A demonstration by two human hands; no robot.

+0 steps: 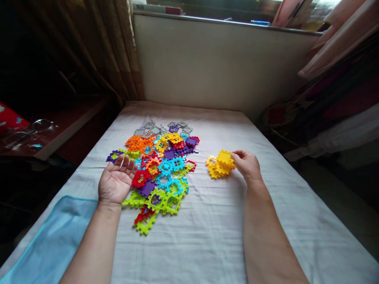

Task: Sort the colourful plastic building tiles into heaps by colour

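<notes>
A blue cloth (56, 232) lies nearest. Past it, the left hand (116, 183) is palm up, fingers loosely extended, beside a mixed pile (169, 154) of plastic pieces. The right hand (248, 165) pinches a yellow piece (224, 156) by its edge; the piece extends leftward from the fingertips, over other yellow pieces (217, 172). Grey pieces (148, 128) lie farthest.

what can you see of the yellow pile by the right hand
The yellow pile is a small heap of flat, overlapping pieces with toothed edges, plastic by their look. Some have openings; the top piece looks solid-faced. The right hand pinches that one at its right edge. The pile lies on the sheet, apart from the mixed heap.
</notes>
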